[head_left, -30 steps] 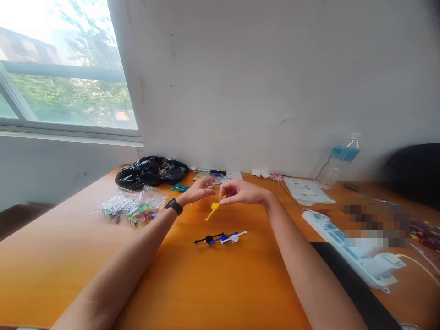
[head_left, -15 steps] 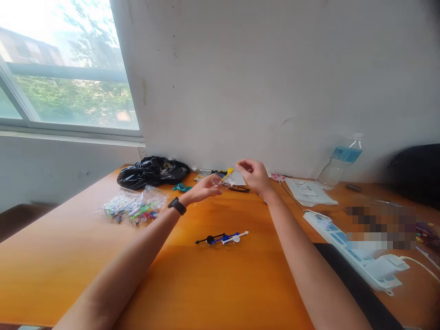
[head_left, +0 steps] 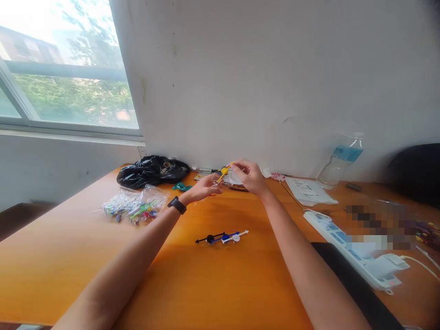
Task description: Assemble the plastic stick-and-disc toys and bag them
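Note:
My right hand pinches a yellow plastic arrow pick above the far part of the orange table. My left hand, with a black watch on its wrist, is closed on a small clear plastic wrapper just below the yellow pick. The two hands almost touch. On the table nearer to me lie a black, a blue and a white arrow pick side by side.
Clear bags of coloured picks lie at the left, a black plastic bag behind them. A water bottle, papers and a white power strip are at the right. The wall stands behind the table.
My right hand lifted the yellow pick up and away from me, out of the wrapper, then drew slightly left toward my left hand. The three picks on the table stayed put.

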`<state>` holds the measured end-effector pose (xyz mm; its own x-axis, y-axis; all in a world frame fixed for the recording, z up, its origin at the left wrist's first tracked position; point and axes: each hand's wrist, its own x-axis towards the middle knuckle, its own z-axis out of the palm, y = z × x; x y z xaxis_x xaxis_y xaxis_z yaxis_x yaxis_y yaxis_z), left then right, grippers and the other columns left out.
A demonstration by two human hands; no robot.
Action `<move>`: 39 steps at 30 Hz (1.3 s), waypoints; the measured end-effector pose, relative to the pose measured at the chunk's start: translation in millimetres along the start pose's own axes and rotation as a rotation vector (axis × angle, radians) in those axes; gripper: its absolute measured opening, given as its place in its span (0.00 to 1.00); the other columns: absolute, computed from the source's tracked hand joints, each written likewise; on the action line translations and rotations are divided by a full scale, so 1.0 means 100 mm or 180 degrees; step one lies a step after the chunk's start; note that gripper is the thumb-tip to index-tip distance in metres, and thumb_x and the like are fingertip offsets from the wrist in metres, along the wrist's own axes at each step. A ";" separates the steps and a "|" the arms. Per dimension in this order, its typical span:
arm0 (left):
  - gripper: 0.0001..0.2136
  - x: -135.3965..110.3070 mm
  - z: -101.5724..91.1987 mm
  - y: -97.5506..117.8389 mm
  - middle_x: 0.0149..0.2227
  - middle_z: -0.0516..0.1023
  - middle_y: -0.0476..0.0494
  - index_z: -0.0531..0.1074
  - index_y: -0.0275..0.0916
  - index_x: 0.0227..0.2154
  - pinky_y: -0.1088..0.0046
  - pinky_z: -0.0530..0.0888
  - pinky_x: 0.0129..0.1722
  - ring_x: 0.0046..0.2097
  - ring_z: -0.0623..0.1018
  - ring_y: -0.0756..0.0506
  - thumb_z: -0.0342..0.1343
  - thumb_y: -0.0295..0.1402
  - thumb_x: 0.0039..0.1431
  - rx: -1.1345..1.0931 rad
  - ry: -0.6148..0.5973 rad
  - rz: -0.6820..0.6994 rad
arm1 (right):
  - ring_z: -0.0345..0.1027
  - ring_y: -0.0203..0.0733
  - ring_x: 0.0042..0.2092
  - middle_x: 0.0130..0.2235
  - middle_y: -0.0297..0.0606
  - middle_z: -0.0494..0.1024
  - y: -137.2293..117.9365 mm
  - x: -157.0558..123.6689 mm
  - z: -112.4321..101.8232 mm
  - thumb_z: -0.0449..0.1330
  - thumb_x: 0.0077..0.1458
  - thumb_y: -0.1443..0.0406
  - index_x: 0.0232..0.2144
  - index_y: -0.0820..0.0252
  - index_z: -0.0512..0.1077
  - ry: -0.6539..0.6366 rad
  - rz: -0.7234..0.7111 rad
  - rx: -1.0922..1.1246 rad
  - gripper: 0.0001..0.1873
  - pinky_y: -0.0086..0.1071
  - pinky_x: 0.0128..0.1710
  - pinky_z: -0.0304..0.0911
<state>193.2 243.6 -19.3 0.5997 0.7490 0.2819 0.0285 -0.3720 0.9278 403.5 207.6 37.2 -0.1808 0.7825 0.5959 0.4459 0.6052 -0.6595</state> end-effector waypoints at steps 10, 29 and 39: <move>0.16 0.01 -0.04 0.00 0.36 0.74 0.47 0.72 0.39 0.43 0.73 0.70 0.31 0.34 0.74 0.48 0.66 0.36 0.52 -0.0016 0.0030 0.0065 | 0.64 0.41 0.36 0.42 0.40 0.74 0.06 -0.01 0.00 0.61 0.62 0.56 0.52 0.53 0.78 -0.0086 -0.0232 -0.0533 0.18 0.36 0.40 0.65; 0.21 0.05 -0.23 -0.24 0.38 0.79 0.45 0.73 0.37 0.46 0.74 0.67 0.30 0.34 0.75 0.47 0.67 0.38 0.50 -0.0130 0.0455 -0.0318 | 0.74 0.42 0.36 0.35 0.32 0.82 -0.01 -0.23 0.48 0.79 0.28 0.51 0.37 0.57 0.80 -0.4368 0.1247 -0.1142 0.31 0.29 0.31 0.60; 0.21 0.04 -0.24 -0.24 0.39 0.80 0.45 0.73 0.38 0.47 0.73 0.67 0.30 0.35 0.77 0.46 0.67 0.40 0.51 -0.0045 0.0352 -0.0314 | 0.68 0.37 0.31 0.29 0.30 0.79 0.17 -0.31 0.74 0.72 0.42 0.55 0.27 0.58 0.76 -0.4546 0.0876 -0.1167 0.15 0.29 0.27 0.54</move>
<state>176.2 268.5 -34.2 0.5026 0.8377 0.2135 0.0712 -0.2863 0.9555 351.4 204.3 -26.5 -0.6408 0.4734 -0.6043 0.7573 0.5191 -0.3963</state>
